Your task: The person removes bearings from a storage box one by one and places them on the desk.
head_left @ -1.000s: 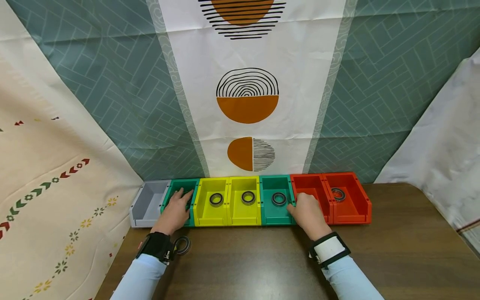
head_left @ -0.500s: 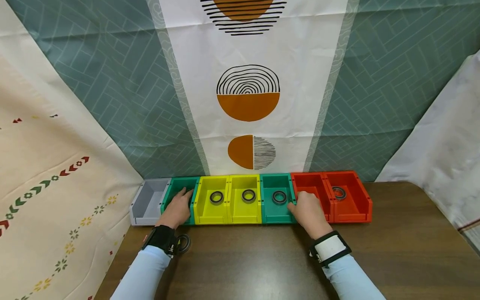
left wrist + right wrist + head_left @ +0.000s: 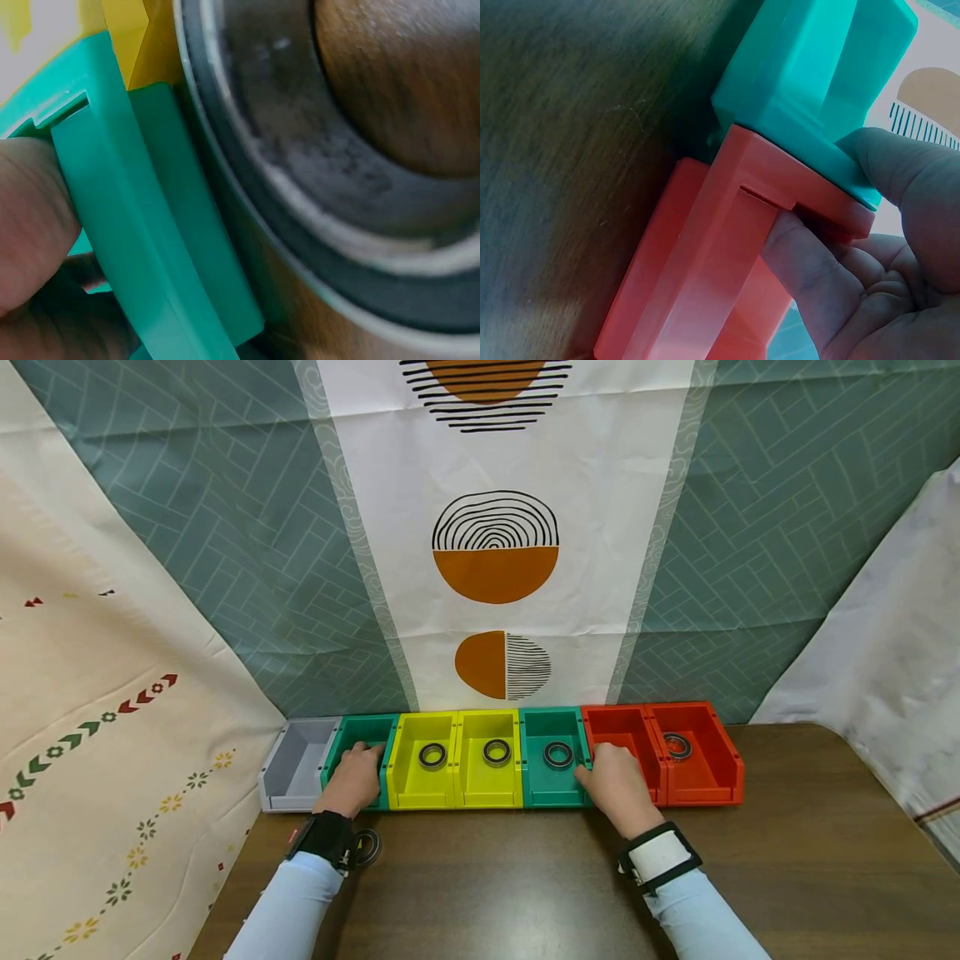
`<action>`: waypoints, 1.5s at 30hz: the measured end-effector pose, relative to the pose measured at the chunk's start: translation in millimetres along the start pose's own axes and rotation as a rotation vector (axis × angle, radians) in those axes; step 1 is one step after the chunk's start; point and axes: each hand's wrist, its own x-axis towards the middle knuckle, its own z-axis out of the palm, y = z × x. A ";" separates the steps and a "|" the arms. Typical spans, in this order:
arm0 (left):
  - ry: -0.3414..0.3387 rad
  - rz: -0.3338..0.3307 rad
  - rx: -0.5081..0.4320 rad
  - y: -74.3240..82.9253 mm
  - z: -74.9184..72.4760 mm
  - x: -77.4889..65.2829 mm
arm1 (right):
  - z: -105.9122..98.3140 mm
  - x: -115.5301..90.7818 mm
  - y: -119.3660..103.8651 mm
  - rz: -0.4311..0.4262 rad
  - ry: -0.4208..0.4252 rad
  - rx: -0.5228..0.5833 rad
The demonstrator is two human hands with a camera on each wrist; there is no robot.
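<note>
My left hand [image 3: 351,781] reaches down into the left green bin [image 3: 327,758]; its fingertips are hidden there, and I cannot tell what they hold. In the left wrist view, the thumb [image 3: 30,217] lies beside the bin's front wall [image 3: 142,217]. A ball bearing [image 3: 367,847] lies on the table by the left wrist, looming large in that wrist's view. My right hand [image 3: 621,787] pinches the adjoining walls of the right green bin [image 3: 795,82] and a red bin [image 3: 727,255], thumb on the green side and a finger on the red.
A row of open bins stands along the cloth backdrop, with a grey one [image 3: 300,768] at its left end. Single bearings lie in the two yellow bins [image 3: 432,757], the right green bin [image 3: 557,756] and the rightmost red bin [image 3: 677,746]. Brown table [image 3: 495,885] stretches in front.
My left hand's spread fingers have dipped lower into the left green bin and drawn in. The left wrist has shifted slightly right, over part of the table bearing. The right hand stays put.
</note>
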 end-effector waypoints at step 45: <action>0.433 -0.058 -0.213 21.1 -21.5 -62.5 | 0.8 -0.1 2.6 -0.014 0.007 0.004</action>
